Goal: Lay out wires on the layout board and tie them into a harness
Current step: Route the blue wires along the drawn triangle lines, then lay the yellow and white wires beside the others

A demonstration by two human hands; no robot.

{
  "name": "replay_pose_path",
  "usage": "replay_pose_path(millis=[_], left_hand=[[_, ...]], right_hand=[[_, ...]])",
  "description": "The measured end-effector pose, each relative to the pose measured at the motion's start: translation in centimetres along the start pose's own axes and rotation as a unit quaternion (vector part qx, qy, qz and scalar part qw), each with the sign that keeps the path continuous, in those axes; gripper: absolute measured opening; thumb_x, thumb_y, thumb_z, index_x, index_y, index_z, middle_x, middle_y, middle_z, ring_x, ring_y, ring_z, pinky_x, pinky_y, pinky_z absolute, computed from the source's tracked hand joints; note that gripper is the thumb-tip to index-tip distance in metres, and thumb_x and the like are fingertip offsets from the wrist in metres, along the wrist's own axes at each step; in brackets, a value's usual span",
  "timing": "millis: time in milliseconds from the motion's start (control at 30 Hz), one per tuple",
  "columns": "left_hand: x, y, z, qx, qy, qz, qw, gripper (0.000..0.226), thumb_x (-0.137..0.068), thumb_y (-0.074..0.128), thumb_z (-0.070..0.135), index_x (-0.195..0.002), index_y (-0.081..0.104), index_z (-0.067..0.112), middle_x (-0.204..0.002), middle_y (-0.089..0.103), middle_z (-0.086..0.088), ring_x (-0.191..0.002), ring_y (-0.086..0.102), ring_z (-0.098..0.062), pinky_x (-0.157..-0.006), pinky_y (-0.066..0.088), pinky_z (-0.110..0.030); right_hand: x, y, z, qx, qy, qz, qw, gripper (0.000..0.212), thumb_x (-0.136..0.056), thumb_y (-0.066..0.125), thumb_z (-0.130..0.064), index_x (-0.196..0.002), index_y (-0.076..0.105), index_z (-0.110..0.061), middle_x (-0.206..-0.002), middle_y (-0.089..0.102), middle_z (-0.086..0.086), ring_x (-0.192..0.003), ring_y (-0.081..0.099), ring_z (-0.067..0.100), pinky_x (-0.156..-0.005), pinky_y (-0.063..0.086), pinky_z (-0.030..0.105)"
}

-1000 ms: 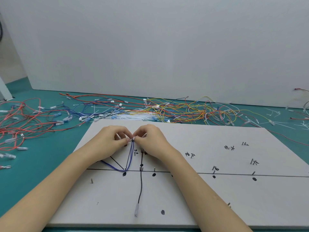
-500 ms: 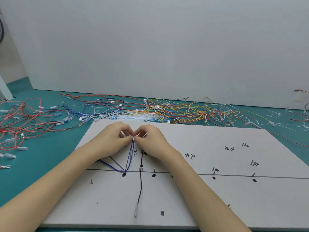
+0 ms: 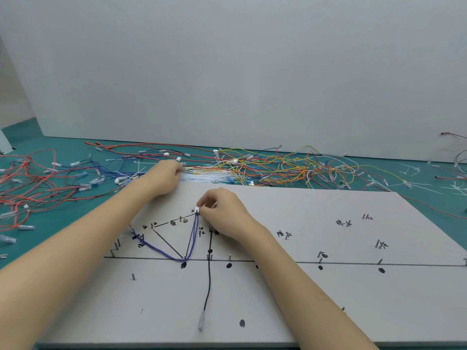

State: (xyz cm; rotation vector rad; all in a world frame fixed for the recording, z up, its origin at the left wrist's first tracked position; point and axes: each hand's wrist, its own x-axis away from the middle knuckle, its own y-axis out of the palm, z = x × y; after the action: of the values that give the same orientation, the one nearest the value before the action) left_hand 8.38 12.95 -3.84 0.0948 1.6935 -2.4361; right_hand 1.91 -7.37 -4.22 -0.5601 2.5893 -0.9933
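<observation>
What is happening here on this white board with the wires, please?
A person is building a wire harness on the layout board. The right hand pinches the small white connector of the blue wires, which bend round a pin near the drawn line. The left hand reaches past the board's far edge to the bundle of white cable ties. A black wire already lies on the board.

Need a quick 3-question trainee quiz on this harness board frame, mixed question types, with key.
1. True or false: the right hand pinches the white connector of the blue wires.
2. The left hand reaches toward: A) white cable ties B) black wire C) board edge nearest the person.
3. Fill in: the blue wires bend round a ___ on the board's drawn line.

Key: 1 true; 2 A; 3 pin.
</observation>
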Motion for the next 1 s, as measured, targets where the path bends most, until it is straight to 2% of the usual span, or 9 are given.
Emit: replay_pose_path(millis=[300,433,600,733,867,1000], left_hand=[[-0.53,0.65,-0.12,-0.04,-0.002,-0.009,0.999,0.037,-0.096,0.038,0.01,-0.116,0.066,0.022,-0.132,0.057,-0.012,-0.128,0.043,-0.031,-0.104,0.039,-0.046],[-0.54,0.75,0.15,-0.04,-0.01,-0.015,0.999,0.035,-0.096,0.039,0.013,-0.118,0.065,0.02,-0.131,0.057,-0.012,-0.127,0.042,-0.033,-0.105,0.039,-0.047],[-0.75,0.94,0.28,-0.017,0.007,0.018,1.0,0.033,-0.098,0.042,0.013,-0.119,0.067,0.013,-0.135,0.052,-0.006,-0.125,0.034,-0.036,-0.104,0.032,-0.045],[-0.91,1.03,0.45,0.025,0.028,0.083,0.996,0.034,-0.1,0.044,0.013,-0.129,0.061,0.009,-0.133,0.049,-0.009,-0.122,0.036,-0.036,-0.107,0.026,-0.041],[-0.71,1.02,0.52,0.012,0.025,0.131,0.991,0.037,-0.098,0.047,0.013,-0.133,0.056,0.011,-0.137,0.046,-0.004,-0.118,0.035,-0.035,-0.101,0.031,-0.041],[-0.64,0.83,0.65,0.035,0.021,0.135,0.99,0.043,-0.097,0.051,0.014,-0.139,0.047,0.007,-0.145,0.037,-0.007,-0.126,0.033,-0.036,-0.107,0.03,-0.044]], right_hand=[[0.05,-0.05,-0.03,0.002,-0.005,0.001,1.0,0.013,-0.087,0.059,-0.018,-0.095,0.07,-0.016,-0.092,0.055,-0.002,-0.084,0.053,0.016,-0.074,0.043,0.027],[0.08,-0.06,-0.06,-0.001,-0.005,0.001,1.0,0.013,-0.087,0.059,-0.018,-0.094,0.07,-0.016,-0.09,0.055,-0.003,-0.083,0.053,0.016,-0.073,0.043,0.027],[0.17,-0.16,-0.11,-0.005,-0.003,0.001,1.0,0.013,-0.087,0.059,-0.017,-0.093,0.07,-0.015,-0.089,0.057,-0.002,-0.081,0.054,0.016,-0.072,0.044,0.027],[0.2,-0.19,-0.16,-0.002,-0.006,-0.001,1.0,0.013,-0.087,0.06,-0.017,-0.094,0.07,-0.013,-0.098,0.062,0.005,-0.083,0.054,0.018,-0.076,0.046,0.028],[0.25,-0.25,-0.19,0.0,-0.005,-0.001,1.0,0.015,-0.088,0.06,-0.017,-0.096,0.071,-0.012,-0.1,0.063,0.006,-0.087,0.056,0.019,-0.078,0.046,0.028],[0.28,-0.29,-0.3,0.0,-0.005,-0.001,1.0,0.014,-0.087,0.059,-0.016,-0.094,0.071,-0.013,-0.098,0.062,0.005,-0.085,0.055,0.018,-0.077,0.046,0.028]])
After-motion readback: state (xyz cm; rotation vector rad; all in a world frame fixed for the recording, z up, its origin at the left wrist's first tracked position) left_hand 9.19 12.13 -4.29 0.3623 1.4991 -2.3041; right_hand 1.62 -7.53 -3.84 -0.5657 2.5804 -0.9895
